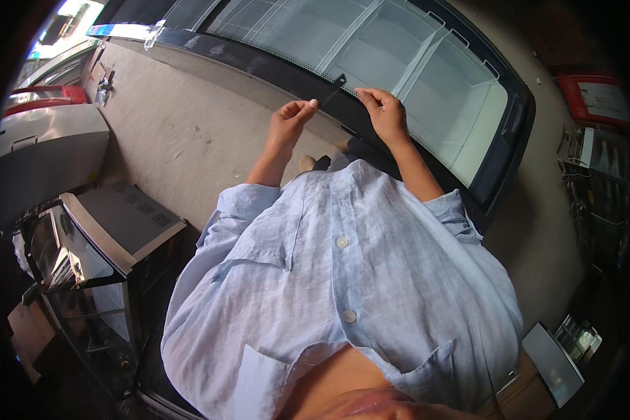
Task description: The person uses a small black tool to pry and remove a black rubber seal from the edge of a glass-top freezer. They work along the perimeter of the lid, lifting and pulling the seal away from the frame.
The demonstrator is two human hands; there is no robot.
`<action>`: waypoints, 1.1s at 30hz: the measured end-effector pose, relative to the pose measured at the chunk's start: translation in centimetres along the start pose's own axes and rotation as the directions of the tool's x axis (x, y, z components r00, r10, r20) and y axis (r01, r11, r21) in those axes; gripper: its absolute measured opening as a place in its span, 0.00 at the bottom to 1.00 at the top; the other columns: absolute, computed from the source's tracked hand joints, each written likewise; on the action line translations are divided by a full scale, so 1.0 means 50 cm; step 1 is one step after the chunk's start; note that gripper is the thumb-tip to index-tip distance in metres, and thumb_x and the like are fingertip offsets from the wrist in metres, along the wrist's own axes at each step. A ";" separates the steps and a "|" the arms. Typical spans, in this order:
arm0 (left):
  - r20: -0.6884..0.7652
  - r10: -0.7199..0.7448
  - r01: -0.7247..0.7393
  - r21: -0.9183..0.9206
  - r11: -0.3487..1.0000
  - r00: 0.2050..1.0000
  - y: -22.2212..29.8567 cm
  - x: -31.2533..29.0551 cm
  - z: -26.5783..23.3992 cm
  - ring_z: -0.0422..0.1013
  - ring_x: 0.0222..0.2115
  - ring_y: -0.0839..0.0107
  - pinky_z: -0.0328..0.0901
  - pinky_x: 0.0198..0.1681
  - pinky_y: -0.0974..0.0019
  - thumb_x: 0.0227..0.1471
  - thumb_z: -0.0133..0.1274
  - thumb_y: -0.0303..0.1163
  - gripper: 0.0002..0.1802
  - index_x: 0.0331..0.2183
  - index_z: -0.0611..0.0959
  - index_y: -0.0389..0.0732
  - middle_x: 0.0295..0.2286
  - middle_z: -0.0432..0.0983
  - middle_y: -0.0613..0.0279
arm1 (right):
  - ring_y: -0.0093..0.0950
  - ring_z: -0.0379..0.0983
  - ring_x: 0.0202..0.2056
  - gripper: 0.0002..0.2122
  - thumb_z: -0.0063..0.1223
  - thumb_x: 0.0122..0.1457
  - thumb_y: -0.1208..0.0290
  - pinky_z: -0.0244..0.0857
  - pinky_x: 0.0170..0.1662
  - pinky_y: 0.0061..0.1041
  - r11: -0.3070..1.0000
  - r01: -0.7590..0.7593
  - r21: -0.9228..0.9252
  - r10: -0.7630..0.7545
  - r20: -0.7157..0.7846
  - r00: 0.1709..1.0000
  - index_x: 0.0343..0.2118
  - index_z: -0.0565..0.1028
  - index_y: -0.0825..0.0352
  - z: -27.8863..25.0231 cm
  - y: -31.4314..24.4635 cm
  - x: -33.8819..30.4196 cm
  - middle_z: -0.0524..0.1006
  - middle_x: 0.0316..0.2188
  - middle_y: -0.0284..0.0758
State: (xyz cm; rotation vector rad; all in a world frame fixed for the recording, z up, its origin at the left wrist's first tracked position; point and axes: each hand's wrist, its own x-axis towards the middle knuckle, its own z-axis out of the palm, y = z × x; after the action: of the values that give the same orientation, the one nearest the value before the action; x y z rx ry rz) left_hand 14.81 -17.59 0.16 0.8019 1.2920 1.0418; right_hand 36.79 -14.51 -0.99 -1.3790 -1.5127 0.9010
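My left hand (289, 126) is closed in a pinch, thumb against the fingers. It grips a small thin black piece (339, 82) with a wider, angled end that points up and away to the right. My right hand (386, 114) is beside that end, with its thumb and forefinger pressed together; whatever they hold, if anything, is too small to make out. Both hands are in front of a long black chest freezer (287, 87). White wire baskets (360, 35) show inside its top, some with upright handles. The piece does not visibly touch the freezer.
A grey concrete floor (175, 126) stretches to the left. A silver metal cabinet (52, 133) and a glass-fronted appliance (129, 217) stand on that side. At the right are a red-framed unit (595, 98) and stacked dark items with cables (602, 182). A flat panel (553, 364) leans at the lower right.
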 end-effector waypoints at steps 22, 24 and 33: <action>-0.015 -0.138 0.137 -0.075 0.988 0.990 -0.011 -0.112 -0.066 0.55 0.23 0.88 0.48 0.26 0.80 0.53 0.60 0.48 0.14 0.30 0.80 0.48 0.23 0.67 0.80 | 0.39 0.68 0.53 0.19 0.59 0.53 0.65 0.56 0.55 0.45 0.717 0.315 -0.622 -0.416 -0.019 0.909 0.48 0.74 0.61 0.051 -0.052 -0.165 0.72 0.52 0.39; -0.041 -0.130 0.125 -0.109 0.986 0.991 -0.019 -0.128 -0.059 0.55 0.23 0.88 0.48 0.26 0.80 0.53 0.59 0.48 0.14 0.31 0.80 0.47 0.23 0.67 0.80 | 0.42 0.59 0.60 0.21 0.59 0.53 0.64 0.50 0.59 0.51 0.689 0.321 -0.650 -0.354 0.085 0.931 0.51 0.73 0.61 0.066 -0.023 -0.181 0.64 0.59 0.40; -0.219 0.032 -0.061 -0.128 0.990 0.975 -0.044 -0.204 0.024 0.60 0.26 0.86 0.52 0.30 0.79 0.56 0.58 0.46 0.14 0.31 0.79 0.45 0.25 0.69 0.76 | 0.25 0.76 0.41 0.15 0.55 0.60 0.63 0.69 0.43 0.24 0.938 -0.218 0.270 0.008 0.610 0.792 0.45 0.76 0.67 0.047 -0.061 -0.220 0.79 0.37 0.33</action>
State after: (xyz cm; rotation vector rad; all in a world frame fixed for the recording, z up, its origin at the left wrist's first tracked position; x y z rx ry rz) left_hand 16.62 -27.77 1.99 0.6320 1.3750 1.2678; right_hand 33.51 -25.68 -0.44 -0.9809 -1.6364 1.7124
